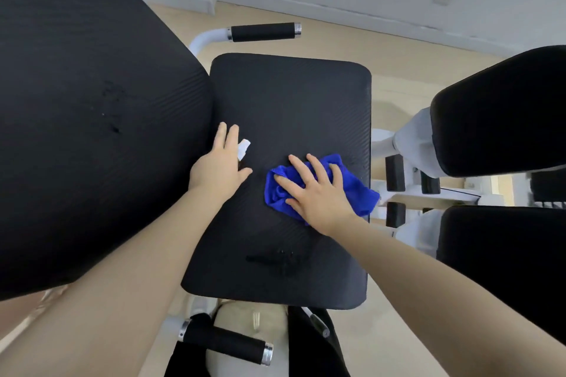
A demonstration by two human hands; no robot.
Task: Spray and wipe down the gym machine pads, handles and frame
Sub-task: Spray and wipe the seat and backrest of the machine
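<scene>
Seat pad (291,101) at centre, back pad (76,101) touching it at 9 o'clock, cloth (352,190) on seat under right hand (318,196), left hand (220,165) beside at 9, handles (263,31) at 12 and 6, two pads (502,119) at 3.

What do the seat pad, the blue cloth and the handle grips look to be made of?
Seat pad: probably vinyl-covered padding, matte black with fine diagonal ribbing. Blue cloth under the right hand: soft and fuzzy, crumpling easily, likely microfibre. Handle grips: matte black, seemingly foam or rubber, with shiny metal end caps on a glossy white painted frame.
</scene>
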